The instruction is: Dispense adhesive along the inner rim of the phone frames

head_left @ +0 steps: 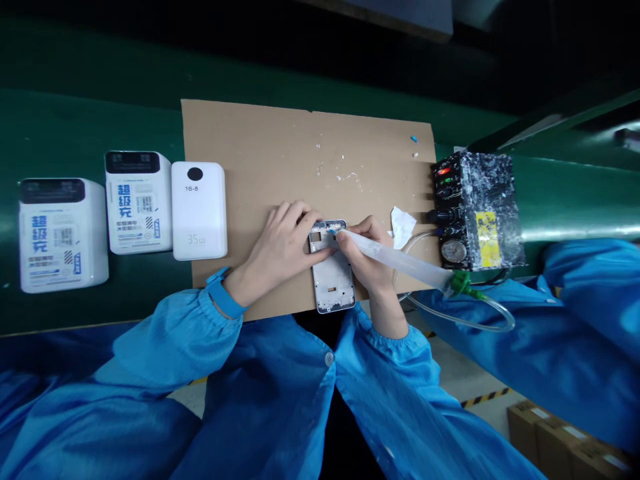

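A white rectangular casing frame (332, 275) lies on a brown cardboard sheet (280, 153) near its front edge. My left hand (283, 248) rests on the cardboard and pinches the frame's upper left side. My right hand (369, 257) grips a translucent glue syringe (400, 260) like a pen. Its blue tip (331, 231) touches the frame's top edge. A green fitting (461, 283) at the syringe's back end joins a clear hose (480, 323).
A black glue-spattered controller box (475, 210) with lit lamps and a gauge stands at the cardboard's right edge. Three white power banks (199, 210) (138, 201) (63, 233) lie on the green belt to the left. A white scrap (401, 225) lies beside my right hand. Another blue sleeve (585, 313) is at right.
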The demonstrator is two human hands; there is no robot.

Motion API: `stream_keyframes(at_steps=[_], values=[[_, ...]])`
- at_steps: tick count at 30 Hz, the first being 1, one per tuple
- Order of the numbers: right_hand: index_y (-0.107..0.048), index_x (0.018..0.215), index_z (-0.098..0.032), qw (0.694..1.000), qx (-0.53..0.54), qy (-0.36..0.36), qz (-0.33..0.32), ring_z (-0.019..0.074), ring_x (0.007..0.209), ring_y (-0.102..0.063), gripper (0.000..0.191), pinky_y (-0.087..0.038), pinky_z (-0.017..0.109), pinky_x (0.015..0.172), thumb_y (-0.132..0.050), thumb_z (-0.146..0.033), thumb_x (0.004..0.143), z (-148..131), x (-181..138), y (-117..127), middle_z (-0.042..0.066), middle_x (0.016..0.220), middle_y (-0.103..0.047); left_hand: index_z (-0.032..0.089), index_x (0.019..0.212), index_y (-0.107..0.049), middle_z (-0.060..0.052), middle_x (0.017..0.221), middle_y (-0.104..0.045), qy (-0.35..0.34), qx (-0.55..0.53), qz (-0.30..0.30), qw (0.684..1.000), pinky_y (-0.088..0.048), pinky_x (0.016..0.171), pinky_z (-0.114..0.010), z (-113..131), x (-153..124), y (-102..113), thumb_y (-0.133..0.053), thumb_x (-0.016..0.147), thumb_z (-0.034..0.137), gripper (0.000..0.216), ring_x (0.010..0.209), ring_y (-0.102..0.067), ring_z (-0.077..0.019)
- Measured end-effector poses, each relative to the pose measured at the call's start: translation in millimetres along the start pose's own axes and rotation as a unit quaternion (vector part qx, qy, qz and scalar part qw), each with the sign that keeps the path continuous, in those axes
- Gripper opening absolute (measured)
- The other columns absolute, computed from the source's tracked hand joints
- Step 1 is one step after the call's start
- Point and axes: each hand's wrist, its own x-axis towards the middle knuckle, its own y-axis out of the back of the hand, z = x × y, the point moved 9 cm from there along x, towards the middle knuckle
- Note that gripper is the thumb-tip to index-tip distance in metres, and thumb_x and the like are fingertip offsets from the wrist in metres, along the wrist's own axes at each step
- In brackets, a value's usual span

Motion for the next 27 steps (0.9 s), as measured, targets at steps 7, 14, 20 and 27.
stream_keyframes(at_steps=[7,14,20,27], values=[[-0.067,0.09,-0.025,1.0,0.001,-0.001,-0.004,0.0163,0.073,-0.067,0.036,-0.052,0.035,0.067,-0.082,-0.057,0.1,2.3,-0.2,-0.7,0.0,0.083,-0.076,0.019,0.128,-0.07,-0.015,0.13,-0.069,-0.001,-0.005,0.002,1.0,-0.054,0.103,-0.051,0.4,0.0,0.8,-0.082,0.103,0.037,0.033,0.12,-0.063,-0.0359],[-0.068,0.092,-0.025,1.0,0.008,-0.001,-0.007,0.0162,0.074,-0.067,0.035,-0.053,0.035,0.068,-0.083,-0.056,0.1,4.5,-1.2,-1.0,0.0,0.085,-0.076,0.018,0.129,-0.07,-0.016,0.13,-0.069,-0.003,-0.007,0.003,1.0,-0.054,0.104,-0.052,0.2,-0.3,0.1,-0.08,0.103,0.038,0.034,0.12,-0.063,-0.0363],[-0.067,0.093,-0.025,1.0,0.015,-0.008,-0.011,0.0159,0.075,-0.067,0.036,-0.053,0.034,0.068,-0.083,-0.056,0.1,6.5,-1.8,-2.2,0.0,0.086,-0.076,0.019,0.129,-0.07,-0.015,0.13,-0.069,-0.003,-0.005,0.002,1.0,-0.054,0.104,-0.052,0.4,-0.3,0.1,-0.081,0.104,0.038,0.033,0.12,-0.063,-0.0358],[-0.068,0.094,-0.025,0.999,0.026,-0.013,-0.019,0.016,0.075,-0.069,0.035,-0.053,0.034,0.067,-0.083,-0.056,0.1,5.1,-2.5,-3.4,0.001,0.087,-0.078,0.019,0.13,-0.07,-0.015,0.13,-0.069,-0.007,0.0,0.005,1.0,-0.054,0.104,-0.051,0.2,-0.4,-0.1,-0.081,0.104,0.039,0.035,0.12,-0.064,-0.0352]])
